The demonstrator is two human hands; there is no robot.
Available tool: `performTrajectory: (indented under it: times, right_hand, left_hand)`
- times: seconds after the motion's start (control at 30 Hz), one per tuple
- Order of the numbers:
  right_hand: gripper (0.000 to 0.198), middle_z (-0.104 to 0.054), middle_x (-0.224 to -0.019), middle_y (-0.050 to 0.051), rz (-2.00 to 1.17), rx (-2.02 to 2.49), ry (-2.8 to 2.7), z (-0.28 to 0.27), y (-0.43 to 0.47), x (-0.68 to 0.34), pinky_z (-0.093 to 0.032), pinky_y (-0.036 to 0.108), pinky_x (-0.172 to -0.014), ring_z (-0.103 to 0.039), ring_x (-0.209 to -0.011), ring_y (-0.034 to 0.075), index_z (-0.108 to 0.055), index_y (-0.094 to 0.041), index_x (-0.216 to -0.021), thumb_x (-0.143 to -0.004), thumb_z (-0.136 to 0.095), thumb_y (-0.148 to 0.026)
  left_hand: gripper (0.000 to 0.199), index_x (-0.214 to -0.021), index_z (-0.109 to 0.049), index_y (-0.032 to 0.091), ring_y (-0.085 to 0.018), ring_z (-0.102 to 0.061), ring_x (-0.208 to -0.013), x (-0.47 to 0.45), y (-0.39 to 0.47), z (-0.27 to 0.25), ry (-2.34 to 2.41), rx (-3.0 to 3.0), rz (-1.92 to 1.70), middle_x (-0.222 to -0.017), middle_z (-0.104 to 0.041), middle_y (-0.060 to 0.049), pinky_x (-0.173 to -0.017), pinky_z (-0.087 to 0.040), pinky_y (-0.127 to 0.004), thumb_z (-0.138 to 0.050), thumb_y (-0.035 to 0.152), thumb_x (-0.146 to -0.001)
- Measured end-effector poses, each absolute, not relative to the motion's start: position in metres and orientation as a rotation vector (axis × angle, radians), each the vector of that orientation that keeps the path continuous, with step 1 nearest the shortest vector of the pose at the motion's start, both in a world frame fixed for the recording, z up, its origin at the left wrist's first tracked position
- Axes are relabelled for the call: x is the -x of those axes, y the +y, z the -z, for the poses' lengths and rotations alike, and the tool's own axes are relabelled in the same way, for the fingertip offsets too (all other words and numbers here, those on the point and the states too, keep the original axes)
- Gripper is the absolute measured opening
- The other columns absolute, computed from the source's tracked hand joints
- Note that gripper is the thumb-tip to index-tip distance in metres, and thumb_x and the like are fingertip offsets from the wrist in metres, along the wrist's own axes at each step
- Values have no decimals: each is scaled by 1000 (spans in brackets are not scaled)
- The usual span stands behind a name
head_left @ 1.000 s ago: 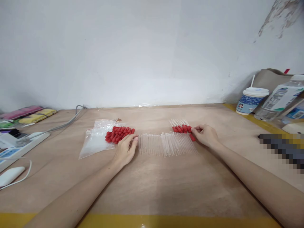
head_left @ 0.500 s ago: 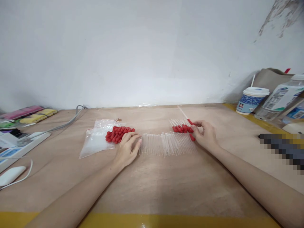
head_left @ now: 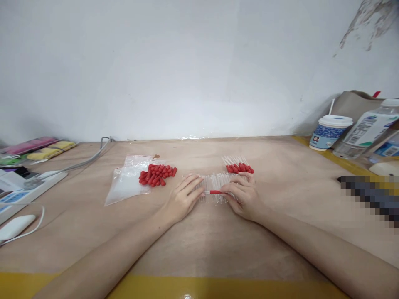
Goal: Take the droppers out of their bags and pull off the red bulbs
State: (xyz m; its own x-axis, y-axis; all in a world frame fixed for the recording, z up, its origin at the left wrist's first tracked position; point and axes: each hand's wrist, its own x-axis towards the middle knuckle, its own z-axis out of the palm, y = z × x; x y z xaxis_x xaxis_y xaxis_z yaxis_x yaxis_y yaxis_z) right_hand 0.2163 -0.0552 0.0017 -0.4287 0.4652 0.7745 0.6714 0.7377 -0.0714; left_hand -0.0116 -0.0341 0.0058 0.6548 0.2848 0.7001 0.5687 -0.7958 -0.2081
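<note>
My left hand (head_left: pixel 183 198) and my right hand (head_left: pixel 245 195) meet over a row of clear thin tubes (head_left: pixel 215 182) lying side by side on the brown table (head_left: pixel 199 241). Between the fingertips is a red rubber bulb (head_left: pixel 215 192), pinched by my right hand. It touches the end of a clear tube (head_left: pixel 207 192) that my left hand grips. A loose pile of red bulbs (head_left: pixel 157 174) lies left of my left hand, partly on a clear plastic bag (head_left: pixel 126 185). Several tubes with red bulbs fitted (head_left: pixel 240 167) lie just beyond my right hand.
At the far right stand a paper cup with a straw (head_left: pixel 329 133) and a plastic bottle (head_left: pixel 364 128), with a blurred dark object (head_left: pixel 370 199) nearer. On the left lie a power strip (head_left: pixel 31 187), a grey cable (head_left: pixel 90 160), a white mouse (head_left: pixel 14 226) and coloured packs (head_left: pixel 37 151).
My right hand left the finished tubes and came left and nearer; my left hand moved right from the red pile. Both now meet over the tube row with a bulb and tube.
</note>
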Motion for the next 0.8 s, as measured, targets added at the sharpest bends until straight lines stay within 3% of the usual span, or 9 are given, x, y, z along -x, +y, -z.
performTrajectory:
  times: [0.17, 0.33, 0.57, 0.8]
  right_hand:
    - [20, -66, -88, 3, 283, 828, -2180, -1, -55, -207, -35, 37, -85, -56, -85, 17, -58, -20, -99, -81, -52, -27]
    - [16, -66, -78, 3, 375, 771, -2206, 5, -50, -196, -38, 37, -84, -57, -77, 16, -61, -18, -93, -85, -49, -24]
    - [18, -64, -75, 6, 349, 653, -2318, 5, -48, -197, -46, 31, -69, -54, -73, 16, -61, -13, -89, -86, -45, -18]
    - [19, -66, -86, 5, 436, 527, -2278, 6, -45, -201, -49, 32, -74, -55, -79, 16, -59, -14, -98, -85, -45, -13]
  left_hand:
    - [15, -95, -59, 13, -21, -53, -109, 8, -38, -6, -628, 2473, 934, -109, -62, -10, -95, -45, -39, -51, 15, -83]
    - [16, -95, -59, 12, -20, -57, -104, 4, -41, -7, -575, 2465, 952, -104, -64, -11, -91, -49, -37, -48, 14, -84]
    - [17, -92, -59, 11, -18, -61, -96, 3, -43, -5, -605, 2531, 925, -94, -67, -9, -92, -48, -35, -44, 10, -84]
    - [17, -92, -58, 13, -16, -61, -95, 3, -42, -4, -609, 2578, 937, -92, -67, -8, -94, -47, -33, -42, 11, -85]
